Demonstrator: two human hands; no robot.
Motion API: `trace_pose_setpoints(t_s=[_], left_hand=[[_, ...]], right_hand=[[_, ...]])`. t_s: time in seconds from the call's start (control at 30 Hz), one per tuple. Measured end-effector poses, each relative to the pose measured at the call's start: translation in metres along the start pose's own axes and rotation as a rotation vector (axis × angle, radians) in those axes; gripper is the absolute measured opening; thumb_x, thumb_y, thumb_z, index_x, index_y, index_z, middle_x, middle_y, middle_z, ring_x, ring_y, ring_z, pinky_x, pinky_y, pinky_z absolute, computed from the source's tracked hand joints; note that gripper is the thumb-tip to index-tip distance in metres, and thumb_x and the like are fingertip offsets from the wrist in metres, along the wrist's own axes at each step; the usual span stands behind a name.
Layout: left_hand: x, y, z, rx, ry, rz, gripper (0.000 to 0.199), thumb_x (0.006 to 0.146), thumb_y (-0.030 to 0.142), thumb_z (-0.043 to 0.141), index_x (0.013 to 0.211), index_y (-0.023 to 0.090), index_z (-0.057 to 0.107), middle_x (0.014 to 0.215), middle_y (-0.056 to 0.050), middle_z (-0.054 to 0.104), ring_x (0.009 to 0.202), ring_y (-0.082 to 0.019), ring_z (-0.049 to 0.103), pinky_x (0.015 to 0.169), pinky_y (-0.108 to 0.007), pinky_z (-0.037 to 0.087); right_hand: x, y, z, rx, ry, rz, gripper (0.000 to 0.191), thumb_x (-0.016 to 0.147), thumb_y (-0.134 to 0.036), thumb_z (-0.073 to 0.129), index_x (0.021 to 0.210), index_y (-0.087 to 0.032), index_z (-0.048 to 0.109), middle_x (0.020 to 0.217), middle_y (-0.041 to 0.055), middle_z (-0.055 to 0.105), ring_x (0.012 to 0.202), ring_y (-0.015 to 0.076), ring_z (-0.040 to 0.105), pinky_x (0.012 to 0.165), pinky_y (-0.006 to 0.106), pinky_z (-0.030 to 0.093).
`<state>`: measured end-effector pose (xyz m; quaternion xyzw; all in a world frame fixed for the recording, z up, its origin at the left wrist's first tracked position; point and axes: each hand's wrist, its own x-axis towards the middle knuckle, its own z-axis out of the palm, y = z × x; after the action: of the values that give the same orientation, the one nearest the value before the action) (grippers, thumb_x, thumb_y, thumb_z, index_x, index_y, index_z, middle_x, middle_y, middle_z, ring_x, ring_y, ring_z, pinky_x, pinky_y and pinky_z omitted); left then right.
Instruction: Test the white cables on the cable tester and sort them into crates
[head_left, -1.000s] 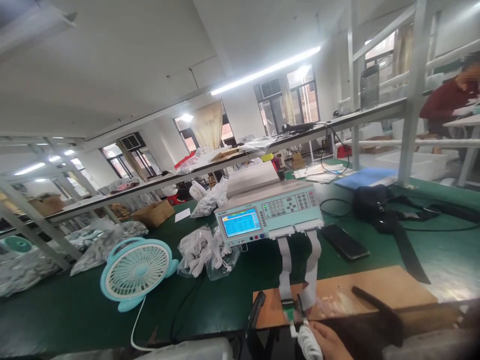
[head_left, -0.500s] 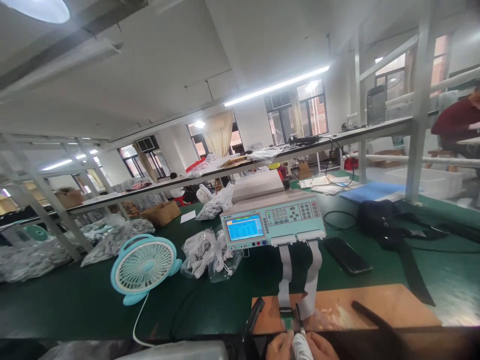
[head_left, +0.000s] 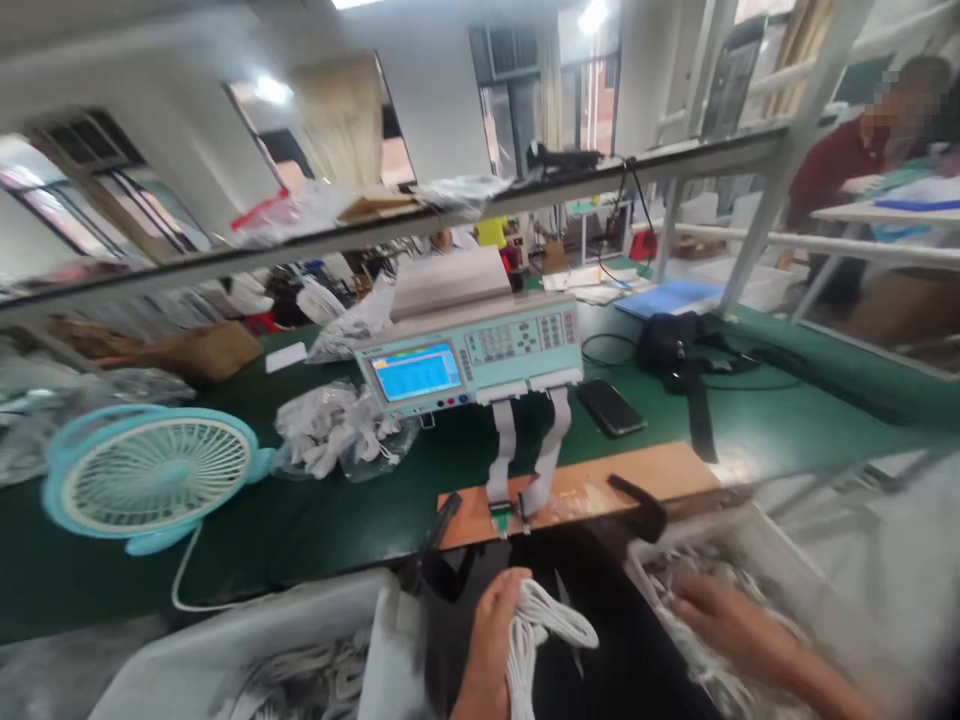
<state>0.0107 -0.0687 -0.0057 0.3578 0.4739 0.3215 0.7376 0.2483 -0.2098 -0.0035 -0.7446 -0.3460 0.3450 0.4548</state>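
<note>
My left hand (head_left: 491, 635) is closed around a bundle of white cable (head_left: 529, 640), in front of the table edge. To the right, my right hand (head_left: 712, 610) reaches over a white bin (head_left: 772, 540) of white cables; it is blurred, and its fingertips are hard to make out. Beyond my hands a green circuit board (head_left: 502, 522) sits on an orange board (head_left: 600, 480), at the end of a grey ribbon cable (head_left: 504, 450). Two ribbon cables run up to a tester (head_left: 480, 350) with a lit blue screen.
A blue fan (head_left: 161, 475) and bagged cables (head_left: 330, 425) stand left on the green table (head_left: 360, 530). A second bin (head_left: 390, 610) is at the lower left. A phone (head_left: 611, 407) and black bag (head_left: 675, 345) lie right. A person (head_left: 832, 160) is at the far right.
The view has tilted down and shifted right. My hands have parted: the left has drawn the white cable bundle back from the circuit board, while the right has moved out over the right bin.
</note>
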Motion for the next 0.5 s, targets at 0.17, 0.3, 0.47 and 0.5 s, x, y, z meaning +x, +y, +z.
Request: trace_pose_setpoints(t_s=[0.17, 0.3, 0.47, 0.5], left_hand=[[-0.013, 0.006, 0.015, -0.122, -0.006, -0.112, 0.045, 0.06, 0.054, 0.072, 0.082, 0.016, 0.063, 0.055, 0.003, 0.058, 0.044, -0.009, 0.051, 0.045, -0.02, 0.04], [-0.025, 0.004, 0.023, -0.083, -0.114, -0.083, 0.039, 0.066, 0.049, 0.071, 0.086, 0.015, 0.065, 0.062, -0.001, 0.063, 0.051, -0.012, 0.056, 0.052, -0.022, 0.044], [-0.029, 0.008, 0.013, 0.112, -0.198, -0.004, 0.037, 0.063, 0.041, 0.075, 0.087, 0.014, 0.07, 0.079, -0.006, 0.065, 0.064, -0.015, 0.059, 0.062, -0.024, 0.046], [-0.028, 0.011, 0.01, 0.179, -0.206, 0.034, 0.032, 0.061, 0.04, 0.076, 0.08, 0.014, 0.071, 0.081, -0.006, 0.064, 0.066, -0.015, 0.059, 0.062, -0.023, 0.046]], right_hand=[[-0.022, -0.02, 0.006, -0.246, -0.146, -0.163, 0.027, 0.079, -0.035, 0.056, 0.1, -0.018, 0.061, 0.094, 0.0087, 0.062, 0.084, 0.0216, 0.057, 0.077, 0.032, 0.043], [-0.024, -0.055, 0.065, -0.091, -0.313, -0.312, 0.028, 0.081, -0.029, 0.056, 0.108, -0.019, 0.054, 0.099, 0.0042, 0.06, 0.088, 0.0179, 0.055, 0.079, 0.028, 0.042], [-0.01, -0.06, 0.093, -0.049, -0.392, -0.342, 0.02, 0.086, -0.034, 0.05, 0.091, -0.015, 0.055, 0.079, -0.0002, 0.057, 0.07, 0.0125, 0.05, 0.062, 0.022, 0.039], [-0.007, -0.058, 0.093, -0.041, -0.443, -0.339, 0.022, 0.086, -0.036, 0.05, 0.089, -0.015, 0.055, 0.077, -0.0008, 0.057, 0.068, 0.0119, 0.049, 0.06, 0.021, 0.038]])
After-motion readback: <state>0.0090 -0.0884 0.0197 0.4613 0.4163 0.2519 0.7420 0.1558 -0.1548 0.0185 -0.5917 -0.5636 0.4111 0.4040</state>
